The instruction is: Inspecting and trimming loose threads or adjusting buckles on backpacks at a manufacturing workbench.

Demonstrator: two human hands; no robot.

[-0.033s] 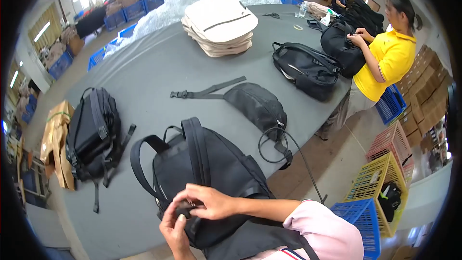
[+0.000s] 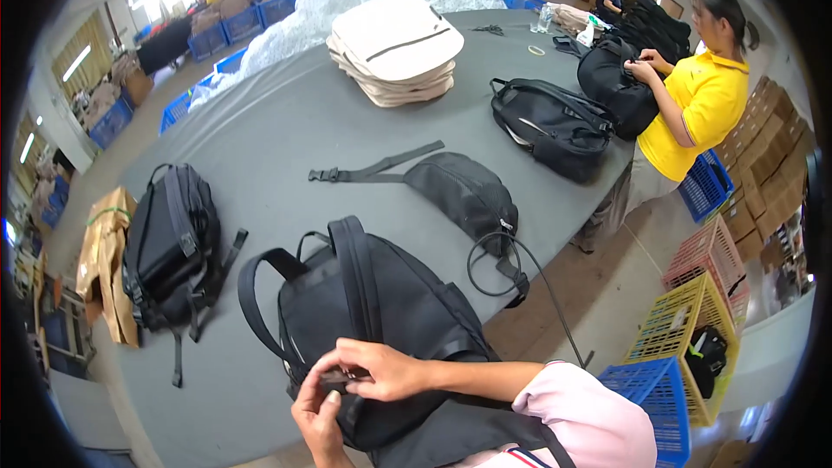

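A black backpack (image 2: pixel 407 295) lies at the table's near edge, its padded shoulder straps on top. Over its lower left end, my left hand (image 2: pixel 316 416) and my right hand (image 2: pixel 386 371) meet. Both pinch a small dark piece (image 2: pixel 336 380), mostly hidden by the fingers; whether it is a strap end or a buckle I cannot make out. Just beyond the backpack, a black waist bag (image 2: pixel 459 191) rests with its buckled belt stretched to the left. Further left is another black backpack (image 2: pixel 169 247), beside a brown paper-like bundle (image 2: pixel 106 264).
White bags are stacked (image 2: pixel 399 43) at the far side of the grey table (image 2: pixel 260 173). To the right, a person in yellow (image 2: pixel 702 104) handles a black bag (image 2: pixel 615 82), near another black backpack (image 2: pixel 555 126). A thin black cable (image 2: pixel 555 316) hangs off the edge near plastic crates (image 2: pixel 667 347).
My fingers have shifted slightly around the small dark piece, and less of it shows between them. The whole view has moved a little; the bags stay in place.
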